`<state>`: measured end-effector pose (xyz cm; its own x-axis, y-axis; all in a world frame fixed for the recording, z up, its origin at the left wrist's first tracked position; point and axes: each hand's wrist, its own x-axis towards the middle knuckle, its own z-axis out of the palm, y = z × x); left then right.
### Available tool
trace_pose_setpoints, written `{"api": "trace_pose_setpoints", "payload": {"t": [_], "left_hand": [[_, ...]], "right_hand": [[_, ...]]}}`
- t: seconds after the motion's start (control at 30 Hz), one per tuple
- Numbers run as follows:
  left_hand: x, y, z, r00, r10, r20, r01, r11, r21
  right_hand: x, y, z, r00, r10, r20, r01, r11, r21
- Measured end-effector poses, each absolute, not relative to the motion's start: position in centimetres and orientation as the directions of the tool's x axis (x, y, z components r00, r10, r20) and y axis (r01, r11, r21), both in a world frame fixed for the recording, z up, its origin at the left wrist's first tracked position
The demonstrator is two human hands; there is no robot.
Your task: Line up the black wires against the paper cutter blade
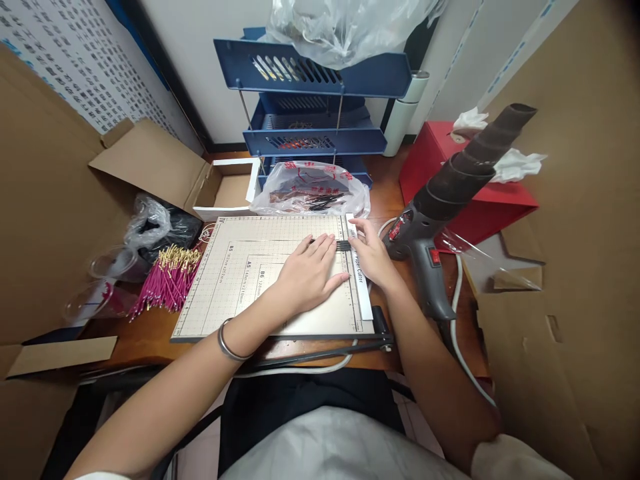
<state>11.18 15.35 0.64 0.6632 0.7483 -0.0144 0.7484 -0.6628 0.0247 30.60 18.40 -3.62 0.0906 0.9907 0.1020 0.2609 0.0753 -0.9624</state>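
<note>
A beige paper cutter point(240, 280) with a printed grid lies on the wooden desk. My left hand point(307, 270) rests flat on its board, fingers pressing down a small bundle of thin black strands point(343, 245) near the cutting edge. My right hand point(371, 257) lies over the white ruler strip point(364, 293) at the cutter's right side, fingertips touching the strands' right end. The cutter's black blade arm point(320, 355) lies low along the front edge. I wear a metal bangle point(227, 343) on my left wrist.
A pile of magenta wires with gold tips point(167, 280) lies left of the cutter. A grey heat gun point(440, 207) stands to the right, beside a red box point(465, 180). Behind are a plastic bag of black parts point(313, 190), a blue tray rack point(313, 100) and cardboard boxes point(155, 163).
</note>
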Motion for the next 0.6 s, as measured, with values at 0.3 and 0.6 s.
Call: {"api": "trace_pose_setpoints", "payload": {"t": [0.3,0.6], "left_hand": [[11.1,15.4,0.3,0.664,0.748,-0.018,0.748,-0.663,0.035],[11.4,15.5,0.7,0.679,0.732,-0.047,0.734,-0.679,0.024]], "right_hand": [[30.7,17.8,-3.8,0.005,0.992,0.124,0.314,0.116,-0.942],[30.2,17.4,-2.9,0.042,0.993,0.109,0.413,0.082,-0.907]]}}
